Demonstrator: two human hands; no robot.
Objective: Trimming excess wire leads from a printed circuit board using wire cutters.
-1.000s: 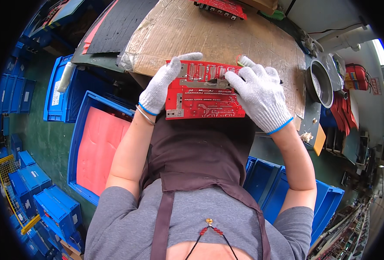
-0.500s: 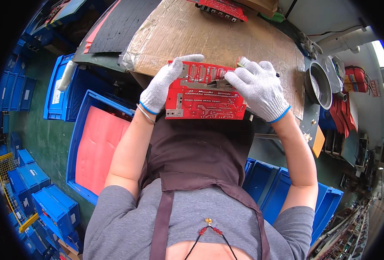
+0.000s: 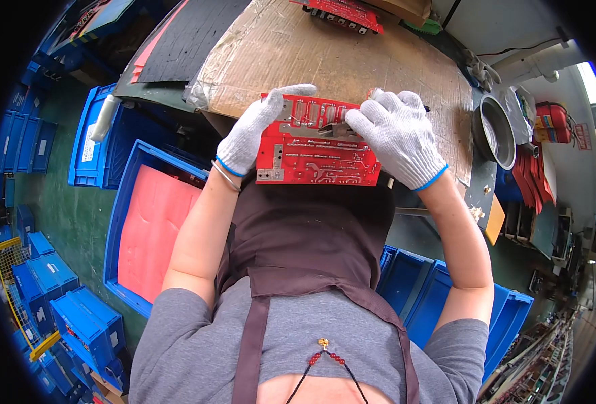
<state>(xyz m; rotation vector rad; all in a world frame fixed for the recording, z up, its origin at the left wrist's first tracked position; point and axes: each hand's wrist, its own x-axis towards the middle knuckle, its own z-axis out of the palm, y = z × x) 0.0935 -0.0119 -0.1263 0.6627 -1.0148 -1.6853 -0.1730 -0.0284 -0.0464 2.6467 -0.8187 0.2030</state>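
A red circuit board point(image 3: 318, 165) with silvery solder tracks is held up at the near edge of the bench, its soldered side toward me. My left hand point(image 3: 247, 135), in a white knit glove with a blue cuff, grips the board's left edge, thumb along the top. My right hand point(image 3: 400, 135), gloved the same way, is closed round a pair of metal pliers over the board's right part. The pliers' jaws point(image 3: 336, 130) lie against the upper middle of the board. The fingers hide most of their handles.
Brown cardboard point(image 3: 352, 60) covers the bench, with another red board point(image 3: 342, 12) at its far edge. A metal bowl point(image 3: 494, 131) stands at the right. Blue bins flank me, one with a pink sheet point(image 3: 153, 229) inside. Black matting point(image 3: 187, 44) lies at the left.
My right hand and the pliers have shifted slightly left across the board. My left hand and the board have hardly moved.
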